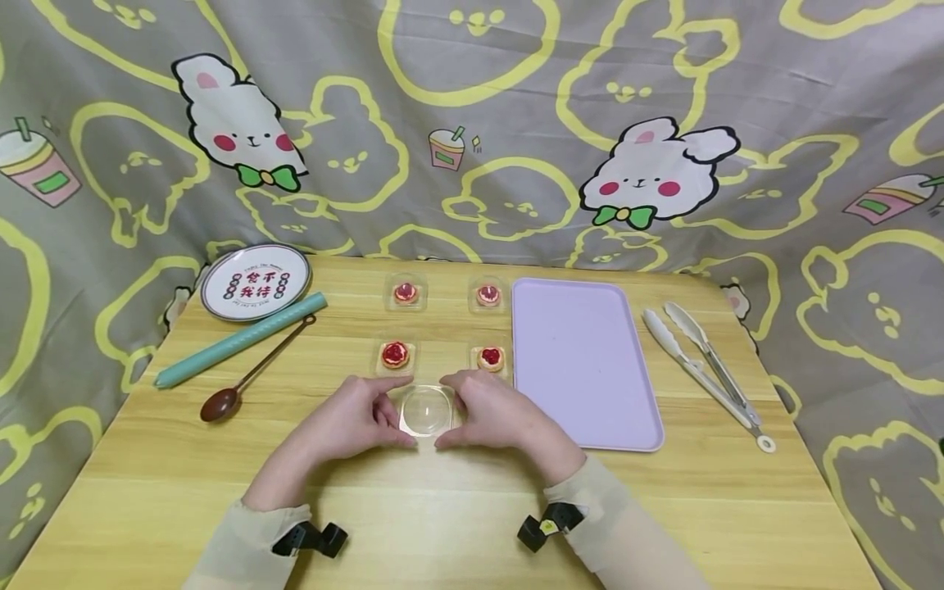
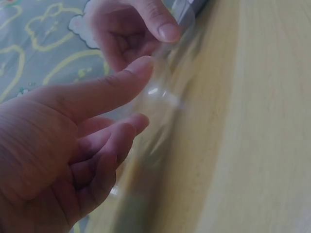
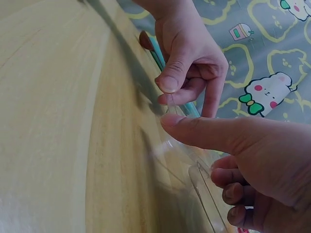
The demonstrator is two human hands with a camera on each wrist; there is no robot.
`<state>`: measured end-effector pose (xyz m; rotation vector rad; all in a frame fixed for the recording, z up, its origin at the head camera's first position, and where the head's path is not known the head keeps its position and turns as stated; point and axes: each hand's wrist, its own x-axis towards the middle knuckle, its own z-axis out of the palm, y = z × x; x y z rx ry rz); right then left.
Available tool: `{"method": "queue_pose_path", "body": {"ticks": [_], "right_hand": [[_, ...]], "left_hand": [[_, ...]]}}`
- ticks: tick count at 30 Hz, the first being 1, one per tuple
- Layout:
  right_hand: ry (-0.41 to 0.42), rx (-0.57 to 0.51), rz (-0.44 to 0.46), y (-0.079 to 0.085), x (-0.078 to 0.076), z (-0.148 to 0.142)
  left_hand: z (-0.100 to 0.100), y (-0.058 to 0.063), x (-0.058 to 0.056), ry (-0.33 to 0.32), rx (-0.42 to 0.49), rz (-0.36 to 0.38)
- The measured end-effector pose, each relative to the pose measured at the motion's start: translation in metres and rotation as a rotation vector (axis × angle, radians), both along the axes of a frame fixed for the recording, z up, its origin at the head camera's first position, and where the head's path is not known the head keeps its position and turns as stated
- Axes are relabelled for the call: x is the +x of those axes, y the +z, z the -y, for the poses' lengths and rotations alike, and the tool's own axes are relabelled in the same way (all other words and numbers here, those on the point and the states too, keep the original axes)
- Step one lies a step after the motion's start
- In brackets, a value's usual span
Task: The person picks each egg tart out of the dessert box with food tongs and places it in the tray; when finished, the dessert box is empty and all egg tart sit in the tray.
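Between my hands is a clear plastic domed lid, square-edged with a round raised middle. My left hand pinches its left edge and my right hand its right edge. In the left wrist view, the left hand has its thumb and fingers at the blurred, transparent rim. Seen from the right wrist, the right hand faces the left hand across the lid. Just beyond are small red-topped tarts, a left one and a right one, each in a clear square tray.
Two more tarts sit in clear trays farther back. A lilac tray and tongs lie to the right. On the left are a plate, a teal stick and a brown spoon. A patterned curtain hangs behind.
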<state>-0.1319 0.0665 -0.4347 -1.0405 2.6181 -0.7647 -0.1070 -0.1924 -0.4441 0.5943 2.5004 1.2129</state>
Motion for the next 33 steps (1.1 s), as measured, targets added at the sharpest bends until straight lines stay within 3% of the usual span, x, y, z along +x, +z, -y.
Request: {"method": "queue_pose_path", "body": {"ticks": [10,19,27,33], "right_hand": [[-0.016,0.039,-0.040,0.000,0.002,-0.005],[-0.011,0.021,-0.017,0.003,0.000,-0.013],[-0.040,-0.043,0.021,0.021,-0.003,-0.033],[-0.020,-0.116,-0.024,0.034,-0.016,-0.054]], "left_hand": [[-0.002,-0.001,-0.001,-0.019,-0.011,-0.003],[-0.002,0.002,-0.002,-0.024,-0.063,-0.031],[0.006,0.020,-0.004,0.016,-0.120,-0.073],[0.002,0.034,-0.018,0.041,-0.136,-0.160]]}}
